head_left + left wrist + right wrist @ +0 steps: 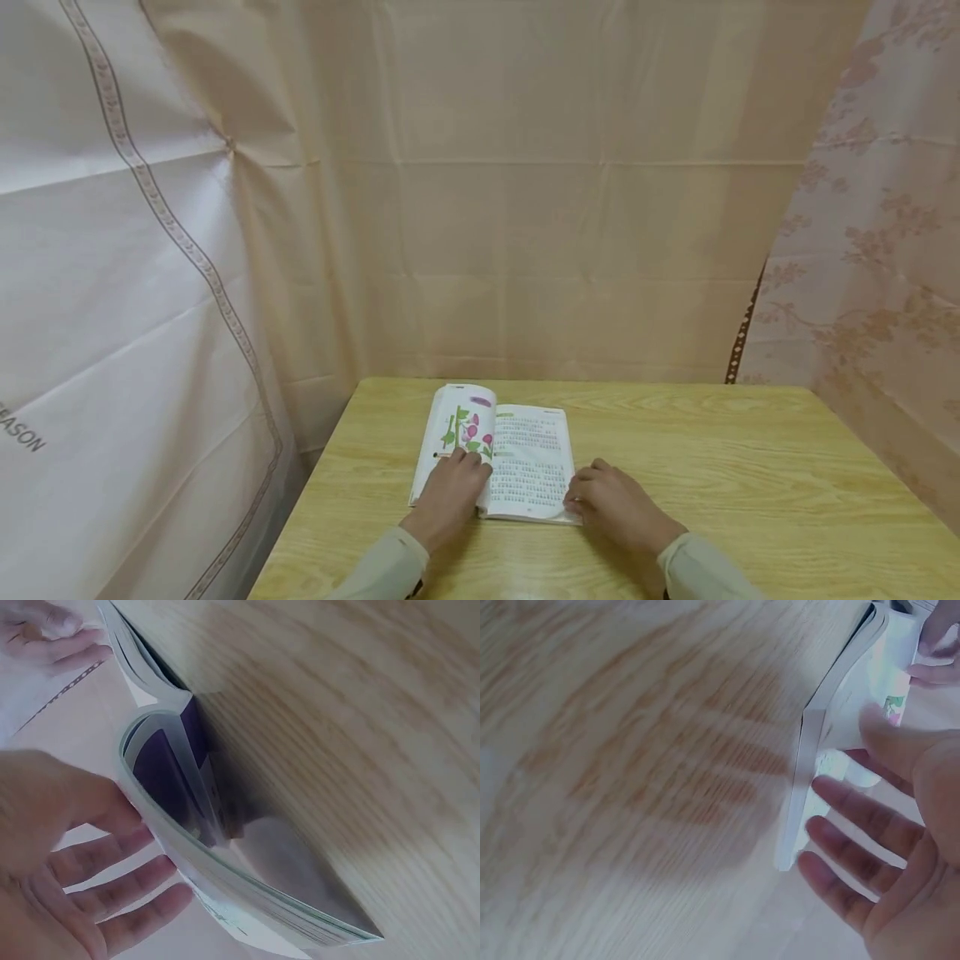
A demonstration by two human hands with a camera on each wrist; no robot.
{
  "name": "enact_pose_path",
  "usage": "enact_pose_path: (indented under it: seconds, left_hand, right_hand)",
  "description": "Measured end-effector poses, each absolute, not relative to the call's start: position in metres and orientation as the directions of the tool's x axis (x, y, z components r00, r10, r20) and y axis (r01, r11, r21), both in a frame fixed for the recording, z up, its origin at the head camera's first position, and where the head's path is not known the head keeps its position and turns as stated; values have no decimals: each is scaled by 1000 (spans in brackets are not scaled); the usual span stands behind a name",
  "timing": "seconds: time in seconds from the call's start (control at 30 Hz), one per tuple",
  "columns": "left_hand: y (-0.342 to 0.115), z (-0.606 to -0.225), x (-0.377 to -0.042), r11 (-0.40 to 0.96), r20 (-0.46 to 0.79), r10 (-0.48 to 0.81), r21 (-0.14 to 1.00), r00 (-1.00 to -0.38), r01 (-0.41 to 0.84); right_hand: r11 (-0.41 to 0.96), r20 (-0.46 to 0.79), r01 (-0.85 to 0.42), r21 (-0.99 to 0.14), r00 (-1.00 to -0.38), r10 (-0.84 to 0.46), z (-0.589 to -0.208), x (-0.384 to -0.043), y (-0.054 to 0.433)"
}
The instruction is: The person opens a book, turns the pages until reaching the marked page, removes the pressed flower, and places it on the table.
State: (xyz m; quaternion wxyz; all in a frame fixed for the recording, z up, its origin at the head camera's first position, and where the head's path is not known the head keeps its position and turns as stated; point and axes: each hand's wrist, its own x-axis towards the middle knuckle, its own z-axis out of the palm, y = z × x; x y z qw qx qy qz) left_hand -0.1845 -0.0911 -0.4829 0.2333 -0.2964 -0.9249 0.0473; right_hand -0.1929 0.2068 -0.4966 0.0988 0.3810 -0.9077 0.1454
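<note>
An open book [527, 475] lies on the table, its left page showing a drawing of pink and green plants and its right page lines of print. My left hand [453, 490] rests on the lower part of the left page near the spine, fingers laid across the paper. From the left wrist view, that half of the book [225, 877] bows up off the table. At the lower right corner, my right hand [617, 505] pinches a page [845, 724] between thumb and index finger; its other fingers are spread beside the book's edge.
The wooden table [712, 450] extends far to the right of the book. Behind it hangs a beige cloth [525, 250]. A pale curtain [135, 317] is on the left, and a flower-patterned one [885, 275] on the right.
</note>
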Motion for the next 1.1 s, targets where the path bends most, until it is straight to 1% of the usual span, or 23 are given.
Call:
enact_pose_path:
  seconds: [0.07, 0.13, 0.23, 0.33, 0.47, 0.53, 0.7, 0.77, 0.9, 1.1]
  left_hand:
    - [-89, -485, -184, 817, 391, 571, -192, -722, 543]
    - [-87, -487, -183, 820, 389, 567, -183, -726, 542]
    - [-83, -491, -181, 826, 375, 562, -214, -738, 521]
    - [-79, -493, -179, 835, 349, 550, -258, -759, 486]
    - [-73, -492, -177, 844, 340, 532, -289, -775, 452]
    - [-72, -492, -177, 841, 349, 535, -307, -769, 446]
    - [-71, -490, -178, 831, 390, 551, -333, -738, 445]
    - [-71, -489, -178, 828, 406, 558, -336, -724, 449]
    - [-71, -489, -179, 826, 424, 563, -326, -710, 460]
    - [-70, -492, -180, 855, 446, 519, -283, -730, 435]
  right_hand:
    - [652, 319, -738, -174, -669, -672, -497, -193, 207]
    - [647, 335, -747, -157, -656, -676, -496, -193, 207]
    - [653, 346, -745, -139, -654, -672, -496, -193, 207]
    - [670, 359, -729, -142, -669, -651, -496, -191, 206]
    - [694, 429, -707, -138, -674, -601, -495, -190, 204]
    - [698, 486, -706, -116, -653, -581, -494, -191, 203]
    - [682, 602, -729, -60, -572, -558, -489, -193, 200]
    - [680, 621, -731, -63, -562, -546, -486, -193, 199]
    - [692, 630, -716, -94, -581, -515, -483, -193, 198]
    - [724, 626, -672, -153, -633, -456, -485, -193, 198]
